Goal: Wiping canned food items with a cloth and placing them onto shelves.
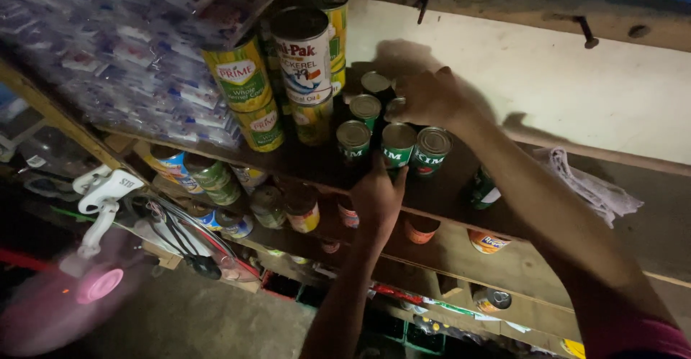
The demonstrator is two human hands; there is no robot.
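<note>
Several small green cans stand in a cluster on a dark wooden shelf. My left hand reaches up from below and its fingertips touch the front green can. My right hand is over the back of the cluster, fingers closed on a can there. Two more green cans flank the front one. Tall yellow and green cans and a white tall can are stacked to the left.
Clear plastic packets hang at the upper left. Lower shelves hold more cans and a green can lying on its side. A white cloth lies at right. A pink fan blurs at the lower left.
</note>
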